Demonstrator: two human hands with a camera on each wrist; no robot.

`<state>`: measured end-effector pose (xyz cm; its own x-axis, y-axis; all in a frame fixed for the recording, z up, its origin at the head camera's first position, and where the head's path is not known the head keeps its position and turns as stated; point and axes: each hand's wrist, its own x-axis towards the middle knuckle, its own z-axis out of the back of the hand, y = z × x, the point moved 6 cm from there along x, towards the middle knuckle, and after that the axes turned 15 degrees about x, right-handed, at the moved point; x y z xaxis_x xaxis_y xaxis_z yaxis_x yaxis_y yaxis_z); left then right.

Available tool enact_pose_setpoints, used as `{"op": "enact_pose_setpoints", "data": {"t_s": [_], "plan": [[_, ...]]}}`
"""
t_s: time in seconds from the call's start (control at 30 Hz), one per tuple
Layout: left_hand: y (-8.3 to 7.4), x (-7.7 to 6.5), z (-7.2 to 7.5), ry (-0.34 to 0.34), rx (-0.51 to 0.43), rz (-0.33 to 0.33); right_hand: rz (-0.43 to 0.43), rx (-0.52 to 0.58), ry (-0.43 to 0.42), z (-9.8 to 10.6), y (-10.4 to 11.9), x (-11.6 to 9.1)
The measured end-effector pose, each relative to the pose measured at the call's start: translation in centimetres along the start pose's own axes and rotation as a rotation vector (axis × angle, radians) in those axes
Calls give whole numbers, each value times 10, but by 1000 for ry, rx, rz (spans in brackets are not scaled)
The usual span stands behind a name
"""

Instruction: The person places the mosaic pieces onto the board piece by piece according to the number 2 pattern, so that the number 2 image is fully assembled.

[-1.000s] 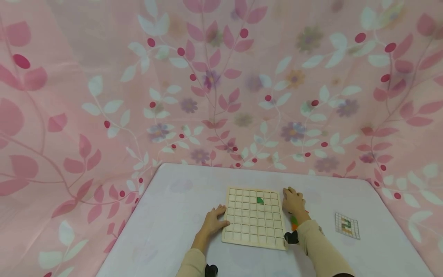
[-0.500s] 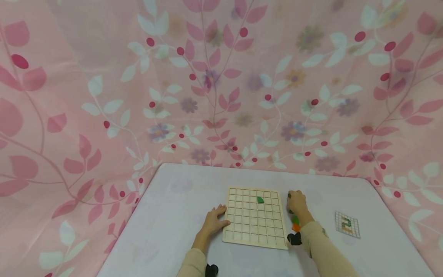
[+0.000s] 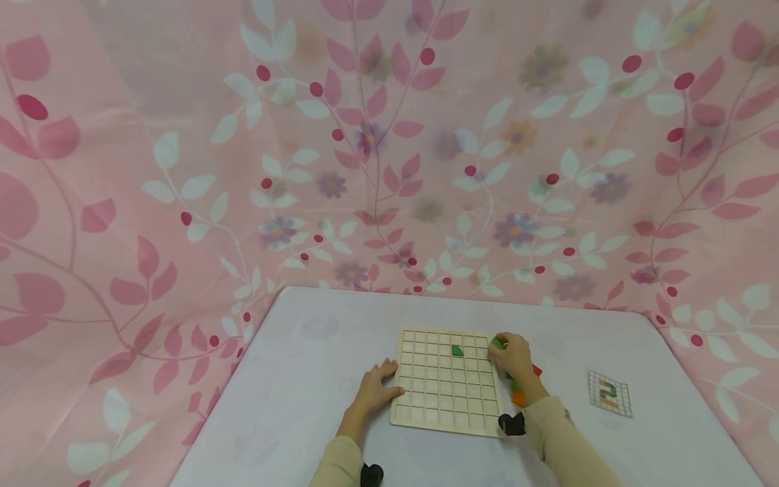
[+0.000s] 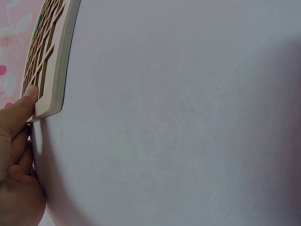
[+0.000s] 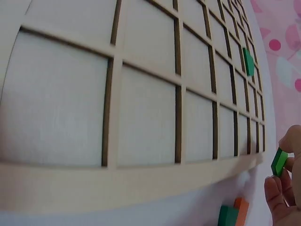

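Observation:
A square wooden grid board (image 3: 446, 429) lies flat on the white table. One green piece with a rounded side (image 3: 457, 350) sits in a cell near its far edge. My left hand (image 3: 372, 390) rests at the board's left side, fingers extended and thumb touching the rim; the left wrist view shows the thumb (image 4: 29, 94) lying on the frame. Beyond the board's right edge, my right hand (image 3: 516, 355) pinches a small green block (image 5: 279, 162) between thumb and fingertips. Under that wrist lie loose orange (image 3: 518, 399) and red (image 3: 537, 370) blocks with green ones, partly hidden.
To the right on the table (image 3: 316, 379) lies a small gridded pattern card (image 3: 610, 393) with a green and orange figure. A pink floral curtain (image 3: 389, 169) hangs behind and along both sides of the table.
My right hand drew back slightly right, then came left toward the board's far right corner, with a green block now showing in its fingers. The left hand and board stayed put.

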<state>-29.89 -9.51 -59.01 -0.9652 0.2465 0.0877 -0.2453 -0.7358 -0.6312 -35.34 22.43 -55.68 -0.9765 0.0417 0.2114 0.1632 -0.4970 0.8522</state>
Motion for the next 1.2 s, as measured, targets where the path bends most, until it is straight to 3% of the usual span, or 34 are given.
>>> {"op": "enact_pose_setpoints", "data": {"t_s": [0.17,0.33,0.77,0.93,1.2], "plan": [[-1,1,0,-3,7,-13,70,45,23,-22,20,3],[-3,1,1,-2,-3,-19,84,89,62,-41,33,1],[-4,-1,3,-2,1,-10,188,82,110,-76,50,-4],[-5,-1,4,-6,-7,-10,161,89,127,-87,49,-4],[-4,-2,4,-7,-17,-8,194,-69,180,-101,53,-5]]}}
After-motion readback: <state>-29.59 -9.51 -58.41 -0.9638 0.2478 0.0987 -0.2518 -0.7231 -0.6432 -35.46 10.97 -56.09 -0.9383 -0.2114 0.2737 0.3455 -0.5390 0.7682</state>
